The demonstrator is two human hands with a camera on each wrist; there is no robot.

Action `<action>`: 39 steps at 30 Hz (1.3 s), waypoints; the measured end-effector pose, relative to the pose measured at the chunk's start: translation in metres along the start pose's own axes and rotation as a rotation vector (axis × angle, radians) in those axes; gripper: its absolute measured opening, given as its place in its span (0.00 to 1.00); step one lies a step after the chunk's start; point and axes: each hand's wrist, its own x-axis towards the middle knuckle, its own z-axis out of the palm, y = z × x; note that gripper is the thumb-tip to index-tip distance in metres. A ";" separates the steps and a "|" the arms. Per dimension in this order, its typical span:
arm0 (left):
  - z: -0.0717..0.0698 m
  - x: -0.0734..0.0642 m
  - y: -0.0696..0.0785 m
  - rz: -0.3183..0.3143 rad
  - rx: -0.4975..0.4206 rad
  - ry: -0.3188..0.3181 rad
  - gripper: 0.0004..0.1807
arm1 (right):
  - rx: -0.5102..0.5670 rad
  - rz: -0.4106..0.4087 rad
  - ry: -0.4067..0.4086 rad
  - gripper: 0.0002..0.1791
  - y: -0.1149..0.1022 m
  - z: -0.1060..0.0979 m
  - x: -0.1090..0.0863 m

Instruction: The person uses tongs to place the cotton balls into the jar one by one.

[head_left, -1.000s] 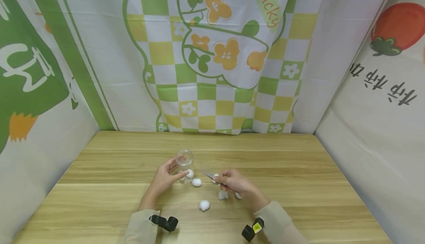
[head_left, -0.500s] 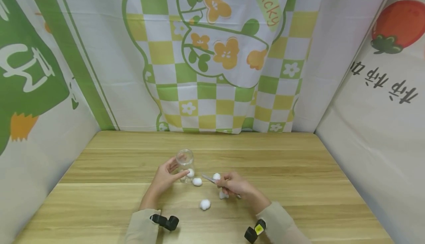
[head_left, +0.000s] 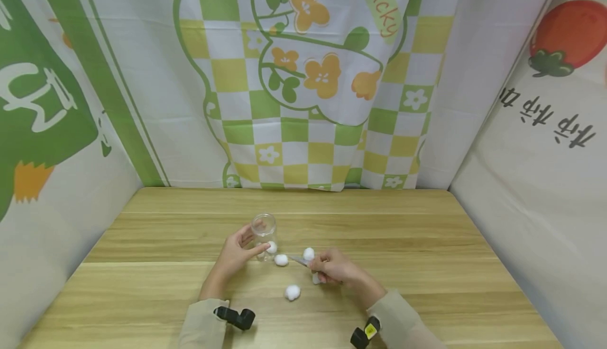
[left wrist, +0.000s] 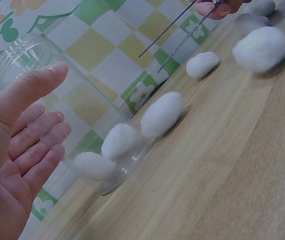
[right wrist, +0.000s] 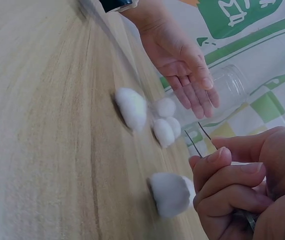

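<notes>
My left hand (head_left: 235,254) holds a clear jar (left wrist: 85,95) upright on the table, thumb on the near side and fingers behind. Inside, at the bottom, lie white cotton balls (left wrist: 118,141). Metal tweezers (head_left: 300,260) are pinched in my right hand (head_left: 335,266); their tips are apart, with nothing between them, pointing left. Close to those tips, right beside the jar's base, a cotton ball (head_left: 281,260) lies on the table. Another cotton ball (head_left: 309,254) sits just behind the tweezers. A third (head_left: 316,279) is partly hidden under my right hand.
One more cotton ball (head_left: 292,292) lies nearer me, between the two forearms. The wooden table (head_left: 379,222) ends at a patterned curtain (head_left: 294,154) at the back. Printed cloth hangs on both sides. A black wrist camera (head_left: 237,317) sits on each sleeve.
The tweezer tips have come down and nearer me, toward the height of the cotton ball beside the jar. My right hand has shifted slightly right and nearer. The left hand and jar stay put.
</notes>
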 end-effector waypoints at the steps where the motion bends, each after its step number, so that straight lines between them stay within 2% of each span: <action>1: 0.000 0.000 0.000 0.000 -0.002 0.000 0.38 | -0.005 0.003 0.003 0.11 0.000 0.001 0.000; 11: 0.000 0.000 0.000 0.003 -0.005 0.006 0.37 | -0.007 0.019 0.022 0.13 0.003 0.008 -0.001; 28: 0.000 0.000 0.000 -0.005 -0.005 0.003 0.38 | -0.098 0.037 0.084 0.15 -0.005 0.013 0.000; 39: 0.002 0.001 0.001 0.054 0.013 -0.006 0.37 | -0.125 0.060 0.092 0.15 -0.009 0.016 0.003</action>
